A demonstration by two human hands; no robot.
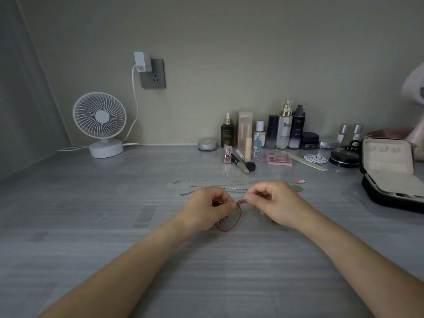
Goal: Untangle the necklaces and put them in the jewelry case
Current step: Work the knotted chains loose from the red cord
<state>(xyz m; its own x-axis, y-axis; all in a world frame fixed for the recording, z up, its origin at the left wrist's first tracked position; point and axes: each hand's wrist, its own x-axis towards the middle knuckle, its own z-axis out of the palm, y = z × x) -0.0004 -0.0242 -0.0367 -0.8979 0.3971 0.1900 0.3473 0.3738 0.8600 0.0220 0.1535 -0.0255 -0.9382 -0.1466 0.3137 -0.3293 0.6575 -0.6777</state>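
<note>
Dim, flat indoor light, grey-green cast. Faint soft shadows under left hand (206, 208) and right hand (273, 203) on table (91, 226). Corners darker. Wide-angle bend: wall (229, 42) edge at left leans. Red cord necklace (239, 213) and back-row bottles (284, 131) soft, labels unreadable.

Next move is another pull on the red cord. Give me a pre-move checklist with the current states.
1. Left hand grips the red cord necklace: ok.
2. Right hand pinches the metal piece at the cord's top: ok.
3. Tangle undone: cannot tell, the fingers cover it.
4. Jewelry case open, lid up: ok.
5. Silver chains laid in separate lines beyond the hands: ok.
</note>
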